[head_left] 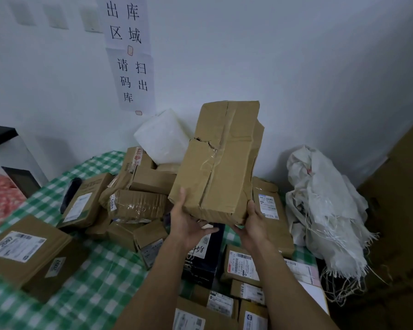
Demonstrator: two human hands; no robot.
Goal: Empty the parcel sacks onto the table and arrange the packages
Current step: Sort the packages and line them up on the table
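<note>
In the lower left of the frame a flat box [26, 248] with a white label lies on the tabletop [100, 270], which is covered by a green and white checked cloth. To its right, smaller brown boxes lie heaped against each other, among them a taped parcel [138, 206] with wrinkled wrapping. At the back of the heap, near the wall, sits a white foam parcel [163, 136]. Paper signs [129, 51] with black characters hang on the wall in the upper left.

In the centre of the frame the large cardboard box [219, 163] is held up above the heap, its far end tilted up. It is long, brown and badly dented. A tear runs across its upper face, a strip of clear tape runs lengthwise, and its right side is crumpled. The left hand [188, 222] clasps the near left corner, thumb up along the edge and fingers underneath. The right hand [253, 222] clasps the near right corner the same way.

Below the hands lies a dark box [205, 258] among more labelled boxes. At the right edge of the tabletop a white woven sack [324, 206] lies crumpled, its frayed threads hanging.
</note>
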